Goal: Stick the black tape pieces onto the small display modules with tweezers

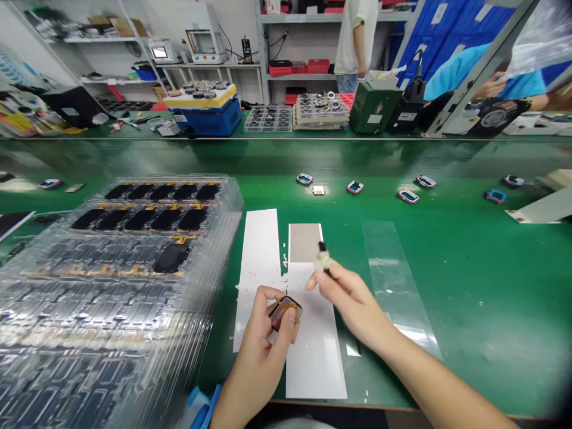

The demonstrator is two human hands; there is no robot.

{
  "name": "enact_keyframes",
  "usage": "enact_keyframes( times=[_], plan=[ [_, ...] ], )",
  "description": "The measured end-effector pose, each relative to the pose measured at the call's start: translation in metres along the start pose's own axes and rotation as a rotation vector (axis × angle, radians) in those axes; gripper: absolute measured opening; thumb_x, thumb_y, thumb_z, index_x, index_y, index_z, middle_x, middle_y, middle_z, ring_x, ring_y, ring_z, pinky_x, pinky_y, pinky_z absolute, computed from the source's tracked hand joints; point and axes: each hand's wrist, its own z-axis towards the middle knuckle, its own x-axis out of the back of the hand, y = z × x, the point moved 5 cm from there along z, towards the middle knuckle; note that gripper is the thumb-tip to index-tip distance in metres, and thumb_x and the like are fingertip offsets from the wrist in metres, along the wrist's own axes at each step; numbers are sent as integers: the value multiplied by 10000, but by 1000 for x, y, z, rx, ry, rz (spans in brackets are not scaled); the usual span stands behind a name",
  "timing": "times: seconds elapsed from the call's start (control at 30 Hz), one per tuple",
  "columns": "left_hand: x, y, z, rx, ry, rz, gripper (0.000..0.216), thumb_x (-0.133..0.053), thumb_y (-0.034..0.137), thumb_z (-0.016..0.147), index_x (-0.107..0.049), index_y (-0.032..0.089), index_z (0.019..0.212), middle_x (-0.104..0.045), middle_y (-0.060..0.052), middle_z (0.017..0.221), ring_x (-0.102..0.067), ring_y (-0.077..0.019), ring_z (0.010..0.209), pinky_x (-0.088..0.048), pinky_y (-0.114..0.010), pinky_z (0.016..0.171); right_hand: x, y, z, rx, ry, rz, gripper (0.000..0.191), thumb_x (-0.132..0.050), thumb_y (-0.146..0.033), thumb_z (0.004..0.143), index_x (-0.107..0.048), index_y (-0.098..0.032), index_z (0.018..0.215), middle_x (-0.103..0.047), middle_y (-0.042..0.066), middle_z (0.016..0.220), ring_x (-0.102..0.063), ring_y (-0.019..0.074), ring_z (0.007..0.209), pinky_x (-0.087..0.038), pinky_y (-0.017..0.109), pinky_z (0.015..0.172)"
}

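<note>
My left hand (263, 351) is closed round a small watch screen (280, 306) with rounded corners, a dark rim and an orange flex cable. Thumb and fingers grip its edges, tilted above the white sheets. My right hand (355, 301) pinches a short pen-like tool (322, 258) with a black end and a pale, wrapped-looking middle; blur hides its exact kind. This tool is up and to the right of the screen, apart from it. Beneath both hands lies a white sheet (315, 357) with a grey patch (305, 243); another white strip (259, 244) is to its left.
Stacked clear plastic trays (223, 250) fill the left side, with black watch screens (171, 257) in some slots. A clear film (393, 268) lies to the right. Several watch frames (355, 187) sit on the green belt (268, 155) beyond. Two other people are in the background.
</note>
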Motion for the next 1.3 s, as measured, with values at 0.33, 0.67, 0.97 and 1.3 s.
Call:
enact_keyframes(
  times=[0.33, 0.67, 0.97, 1.3],
  plan=[
    [-29, 28, 13, -263, -210, 766, 171, -346, 189, 1023, -461, 179, 1149, -578, -180, 1338, -437, -288, 1367, -428, -510, 1048, 58, 28, 32, 4, 294, -52, 483, -670, -675, 744, -565, -207, 798, -609, -5, 690, -642, 154, 585, -542, 315, 628],
    [-49, 30, 30, -382, -248, 1104, 294, -375, 112, 991, -493, 128, 1260, -624, -196, 1317, -375, -376, 1416, -357, -604, 1100, 52, 49, 32, -11, 278, -23, 446, -718, -607, 736, -583, -194, 834, -658, 21, 766, -717, 185, 717, -583, 343, 732],
    [-54, 23, 37, -328, -237, 1130, 303, -358, 100, 992, -477, 123, 1270, -634, -194, 1306, -396, -386, 1400, -321, -628, 1100, 49, 48, 33, -15, 257, 13, 381, -741, -536, 742, -608, -186, 813, -685, 33, 750, -713, 183, 719, -569, 329, 721],
    [-54, 22, 37, -306, -222, 1045, 264, -369, 94, 988, -468, 164, 1223, -578, -184, 1379, -389, -352, 1410, -278, -646, 1112, 48, 38, 31, -4, 266, 146, 401, -798, -519, 681, -630, -170, 789, -701, 32, 700, -709, 173, 620, -596, 330, 657]
  ],
)
